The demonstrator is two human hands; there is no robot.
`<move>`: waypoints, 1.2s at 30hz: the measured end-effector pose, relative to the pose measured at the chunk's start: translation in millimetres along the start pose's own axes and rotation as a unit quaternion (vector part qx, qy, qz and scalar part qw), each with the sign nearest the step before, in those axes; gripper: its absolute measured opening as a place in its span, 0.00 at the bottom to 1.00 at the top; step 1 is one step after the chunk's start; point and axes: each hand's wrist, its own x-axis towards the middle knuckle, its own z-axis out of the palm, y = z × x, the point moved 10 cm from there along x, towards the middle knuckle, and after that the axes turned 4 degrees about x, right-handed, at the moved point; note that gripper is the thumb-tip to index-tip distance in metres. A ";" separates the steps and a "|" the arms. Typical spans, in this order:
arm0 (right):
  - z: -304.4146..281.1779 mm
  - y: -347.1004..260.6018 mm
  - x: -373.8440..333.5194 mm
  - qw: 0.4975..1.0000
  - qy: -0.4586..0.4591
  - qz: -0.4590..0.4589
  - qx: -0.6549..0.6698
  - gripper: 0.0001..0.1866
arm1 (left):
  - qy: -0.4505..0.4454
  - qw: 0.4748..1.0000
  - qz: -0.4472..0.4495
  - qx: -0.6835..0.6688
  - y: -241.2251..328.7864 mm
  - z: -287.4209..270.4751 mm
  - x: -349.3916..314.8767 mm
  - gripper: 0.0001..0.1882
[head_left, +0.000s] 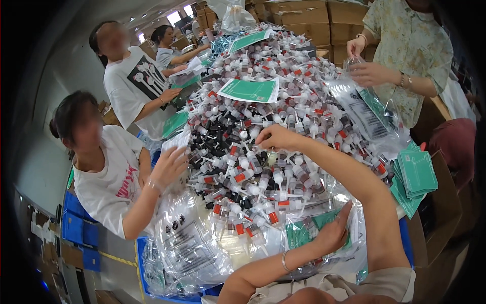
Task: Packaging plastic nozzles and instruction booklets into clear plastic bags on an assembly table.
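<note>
My left hand (333, 235) is at the near right side of the table, gripping a clear plastic bag (358, 223). A green printed card (299, 236) shows inside that bag. My right arm reaches across above it, and my right hand (276, 138) is over the middle of the pile. Its fingers are bent into a pinch; whatever they hold is too small to make out. Beneath lies a big heap of small bottles (263, 180) with white nozzle tips, some with red labels. Black caps (215, 134) are mixed in left of my right hand.
Green leaflets (250, 90) lie on the heap, and a stack of green cards (416, 173) sits at the right edge. Clear printed bags (190, 243) cover the near left. Co-workers stand along the left side; another, at the far right, handles a bag (362, 109). Cardboard boxes (298, 15) rise behind.
</note>
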 end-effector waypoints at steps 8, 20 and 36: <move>54.4 13.0 26.8 0.899 -0.062 -0.048 -0.430 0.23 | -0.020 0.999 -0.013 -0.045 -6.7 4.8 -2.7 0.40; 12.3 9.5 2.0 0.998 0.025 0.056 -0.029 0.12 | -0.012 0.999 0.016 -0.027 -7.1 10.2 -0.9 0.41; 48.3 -69.6 100.1 0.796 0.128 -0.035 -0.591 0.13 | -0.054 0.996 0.051 -0.045 0.4 -1.4 2.9 0.23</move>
